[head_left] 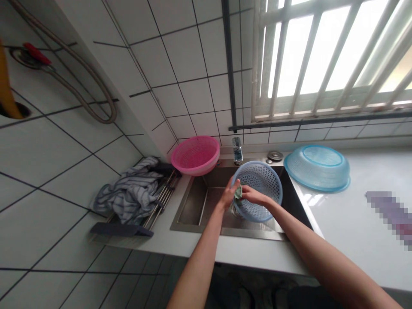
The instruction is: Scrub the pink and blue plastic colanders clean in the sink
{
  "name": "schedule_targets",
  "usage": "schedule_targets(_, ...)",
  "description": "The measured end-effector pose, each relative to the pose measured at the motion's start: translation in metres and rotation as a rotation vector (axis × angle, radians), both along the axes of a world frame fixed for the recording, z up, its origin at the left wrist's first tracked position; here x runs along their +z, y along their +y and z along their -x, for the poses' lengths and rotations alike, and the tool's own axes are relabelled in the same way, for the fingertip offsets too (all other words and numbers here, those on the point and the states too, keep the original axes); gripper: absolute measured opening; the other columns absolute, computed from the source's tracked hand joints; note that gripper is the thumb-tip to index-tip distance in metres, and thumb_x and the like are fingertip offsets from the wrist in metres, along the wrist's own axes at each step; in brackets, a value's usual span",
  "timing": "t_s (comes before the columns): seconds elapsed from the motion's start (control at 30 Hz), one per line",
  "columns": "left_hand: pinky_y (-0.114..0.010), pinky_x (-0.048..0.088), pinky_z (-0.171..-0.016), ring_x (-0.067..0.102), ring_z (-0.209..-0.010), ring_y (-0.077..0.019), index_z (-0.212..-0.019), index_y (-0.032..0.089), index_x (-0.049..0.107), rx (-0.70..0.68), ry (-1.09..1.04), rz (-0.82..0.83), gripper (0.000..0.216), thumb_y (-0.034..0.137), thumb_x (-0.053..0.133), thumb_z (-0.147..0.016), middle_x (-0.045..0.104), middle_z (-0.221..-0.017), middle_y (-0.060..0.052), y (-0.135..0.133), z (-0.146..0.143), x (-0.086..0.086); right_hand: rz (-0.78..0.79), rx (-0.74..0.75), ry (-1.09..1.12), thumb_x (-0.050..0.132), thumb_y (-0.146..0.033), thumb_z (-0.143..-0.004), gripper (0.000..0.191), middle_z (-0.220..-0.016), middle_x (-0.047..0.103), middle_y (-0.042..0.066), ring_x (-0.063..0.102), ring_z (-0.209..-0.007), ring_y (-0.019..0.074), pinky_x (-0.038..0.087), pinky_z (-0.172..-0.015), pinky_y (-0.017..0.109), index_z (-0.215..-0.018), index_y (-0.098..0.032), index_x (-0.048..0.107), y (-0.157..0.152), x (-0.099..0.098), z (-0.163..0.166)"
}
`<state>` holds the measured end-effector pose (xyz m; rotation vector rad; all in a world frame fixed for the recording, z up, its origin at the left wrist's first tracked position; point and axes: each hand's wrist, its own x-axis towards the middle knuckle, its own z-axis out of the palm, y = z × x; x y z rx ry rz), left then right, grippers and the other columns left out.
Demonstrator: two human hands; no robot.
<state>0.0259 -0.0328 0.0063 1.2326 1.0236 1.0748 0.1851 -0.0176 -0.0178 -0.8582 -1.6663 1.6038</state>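
A light blue plastic colander [260, 182] is held tilted over the steel sink [196, 201], its open side toward me. My left hand [228, 197] is closed on the colander's left rim. My right hand [254, 195] reaches across the colander's inside and pinches a small green cloth [238, 193] against that same rim, close to my left fingers. The cloth is crumpled and partly hidden by the fingers. Behind the colander stands the chrome faucet [237, 150]; I cannot make out running water.
A pink basket [196, 155] rests at the sink's back left corner. Right of the sink, a blue translucent basin [317, 167] lies upside down near a metal drain strainer [274, 156]. A striped cloth [131, 193] lies on a rack [161, 199] at left. A barred window [322, 64] is above.
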Motion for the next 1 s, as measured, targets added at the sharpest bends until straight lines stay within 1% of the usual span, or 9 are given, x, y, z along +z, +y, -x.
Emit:
schedule_targets(0.1,-0.05,0.035,-0.124,0.056,-0.14,-0.032,-0.132,0.021,0.07,-0.089,0.023,0.014,0.064,0.07,0.065,-0.089,0.067,-0.144,-0.012,0.002,-0.001,0.0,-0.061,-0.229,0.032,0.066,-0.036,-0.073,0.021,-0.085,0.069,0.004,0.058,-0.076,0.0197,0.049,-0.07,0.03,-0.084,-0.018,0.067,0.005,0.001,-0.005)
schedule_targets(0.27,-0.05,0.034,-0.125,0.053,-0.143,-0.032,-0.139,0.023,0.067,-0.145,-0.053,0.029,0.069,0.07,0.066,-0.089,0.064,-0.149,-0.011,0.004,-0.005,-0.001,-0.134,-0.595,0.036,0.06,-0.039,-0.075,0.024,-0.089,0.071,0.007,0.06,-0.08,0.0223,0.049,-0.072,0.031,-0.086,-0.018,0.067,0.016,0.008,-0.02)
schedule_targets(0.37,-0.052,0.035,-0.125,0.055,-0.141,-0.0335,-0.135,0.021,0.07,-0.119,-0.041,0.038,0.071,0.073,0.067,-0.087,0.066,-0.146,-0.012,0.004,-0.004,0.0,-0.153,-0.46,0.018,0.062,-0.039,-0.075,0.023,-0.087,0.072,0.006,0.06,-0.079,0.0218,0.05,-0.073,0.031,-0.085,-0.019,0.068,0.013,0.005,-0.017)
schedule_targets(0.5,-0.052,0.034,-0.126,0.059,-0.136,-0.032,-0.123,0.021,0.075,-0.025,0.022,0.006,0.067,0.075,0.066,-0.086,0.072,-0.136,-0.012,0.005,0.001,0.0,-0.055,0.092,-0.048,0.066,-0.032,-0.071,0.014,-0.073,0.068,0.003,0.056,-0.065,0.017,0.047,-0.063,0.027,-0.075,-0.018,0.069,0.001,-0.003,-0.003)
schedule_targets(0.57,-0.051,0.034,-0.126,0.06,-0.135,-0.0308,-0.12,0.022,0.076,0.003,0.023,0.008,0.065,0.076,0.065,-0.086,0.073,-0.133,-0.011,0.006,0.003,-0.002,-0.054,0.226,-0.068,0.068,-0.028,-0.069,0.011,-0.07,0.067,0.001,0.055,-0.062,0.0157,0.046,-0.062,0.027,-0.072,-0.018,0.069,-0.002,-0.004,-0.001)
schedule_targets(0.63,-0.05,0.036,-0.124,0.061,-0.134,-0.0312,-0.118,0.022,0.077,-0.025,0.017,0.034,0.064,0.076,0.065,-0.086,0.074,-0.131,-0.011,0.006,0.003,-0.003,-0.07,0.131,-0.048,0.068,-0.03,-0.07,0.012,-0.073,0.067,0.002,0.055,-0.064,0.0162,0.047,-0.063,0.028,-0.073,-0.018,0.069,-0.002,-0.001,-0.003)
schedule_targets(0.83,-0.052,0.036,-0.124,0.056,-0.14,-0.0354,-0.134,0.021,0.071,-0.162,-0.082,0.078,0.068,0.069,0.071,-0.086,0.067,-0.145,-0.012,0.006,-0.002,-0.001,-0.148,-0.521,0.049,0.061,-0.041,-0.077,0.027,-0.089,0.072,0.007,0.061,-0.082,0.0229,0.051,-0.076,0.034,-0.087,-0.017,0.07,0.009,0.01,-0.016)
schedule_targets(0.9,-0.054,0.036,-0.124,0.056,-0.14,-0.0366,-0.136,0.021,0.07,-0.165,-0.107,0.086,0.07,0.07,0.069,-0.087,0.067,-0.145,-0.013,0.005,-0.002,0.0,-0.158,-0.544,0.058,0.061,-0.04,-0.077,0.027,-0.093,0.072,0.007,0.061,-0.085,0.0233,0.051,-0.078,0.034,-0.09,-0.018,0.069,0.009,0.011,-0.017)
schedule_targets(1.0,-0.055,0.036,-0.124,0.057,-0.139,-0.0365,-0.128,0.019,0.073,-0.13,-0.076,0.094,0.071,0.074,0.067,-0.086,0.07,-0.139,-0.014,0.005,0.0,-0.001,-0.111,-0.295,0.044,0.063,-0.038,-0.076,0.021,-0.087,0.071,0.005,0.06,-0.08,0.0213,0.051,-0.076,0.032,-0.085,-0.02,0.068,0.003,0.012,-0.013)
